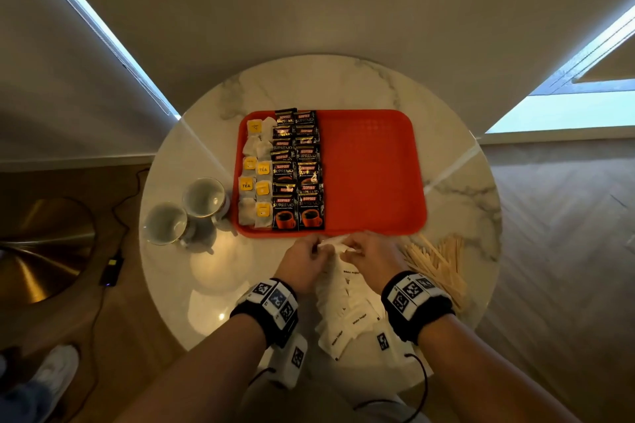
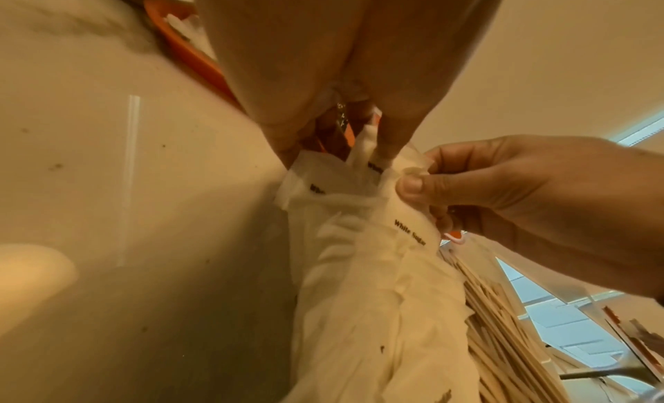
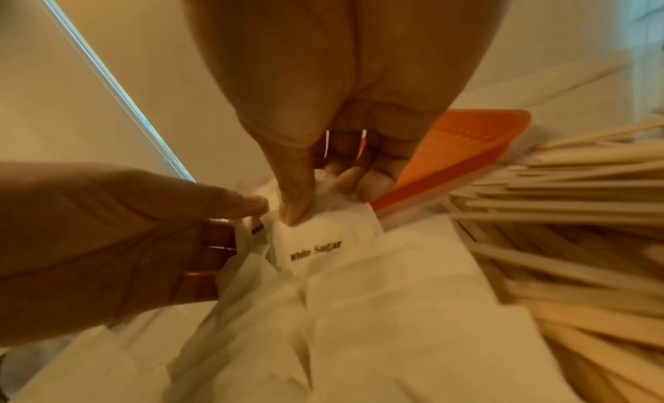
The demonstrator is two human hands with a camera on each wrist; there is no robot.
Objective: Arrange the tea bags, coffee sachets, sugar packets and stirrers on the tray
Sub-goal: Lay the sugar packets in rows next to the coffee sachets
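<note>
A red tray (image 1: 371, 175) lies on the round marble table. Its left part holds tea bags (image 1: 256, 175) in two columns and black coffee sachets (image 1: 297, 168) in two columns beside them. Just in front of the tray's near edge both hands meet over a heap of white sugar packets (image 1: 343, 312). My left hand (image 1: 318, 247) pinches the top ends of packets (image 2: 363, 148). My right hand (image 1: 350, 247) pinches one packet marked "White Sugar" (image 3: 323, 244) between thumb (image 3: 298, 210) and fingers. Wooden stirrers (image 1: 436, 261) lie loose on the table to the right.
Two white cups (image 1: 204, 197) (image 1: 165, 223) stand on the table left of the tray. The tray's right half (image 1: 378, 148) is bare red plastic. The stirrer pile (image 3: 574, 239) lies close beside my right hand. The table edge runs near my wrists.
</note>
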